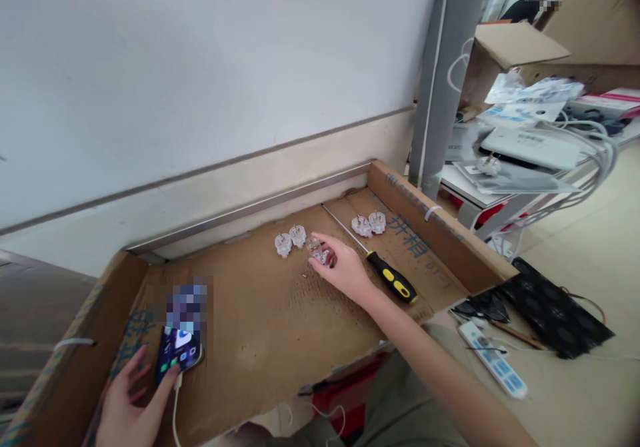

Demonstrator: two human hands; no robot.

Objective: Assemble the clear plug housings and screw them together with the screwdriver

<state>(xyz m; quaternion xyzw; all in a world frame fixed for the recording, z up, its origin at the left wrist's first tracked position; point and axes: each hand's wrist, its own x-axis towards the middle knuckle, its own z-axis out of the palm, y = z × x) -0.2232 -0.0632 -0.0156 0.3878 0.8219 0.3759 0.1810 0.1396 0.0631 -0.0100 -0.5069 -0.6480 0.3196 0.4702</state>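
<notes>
Tray wall, left: part of a shallow brown cardboard tray (245,330); dark blue-green characters on it, too blurred for me to read.
Left hand (131,404): at the near left, fingers apart and curled, thumb touching the near end of a dark, lit smartphone (180,354).
Smartphone: lies on the tray, long axis running near to far, a white cable (176,407) at its near end; app icons show, no brand visible.
Left plug pair (291,240): two clear plastic plug parts, metal prongs up, just beyond and left of the right hand's fingertips.
Right hand (347,270): thumb and forefinger closed on clear plastic plug pieces (323,256) above mid-tray; the fingers hide their long axis.
Screwdriver (393,278): black-and-yellow handle, slim metal shaft, just right of the right hand, the nearer one; its long axis slants from near right to far left, tip away.
Right plug pair (369,224): two more clear plastic plug parts, prongs up, beyond the screwdriver.
Tray floor, right: large blue characters, 拼箱, with fainter marks after them.
Power strip (493,359): white with blue sockets, outside the tray at right; no wording legible.
</notes>
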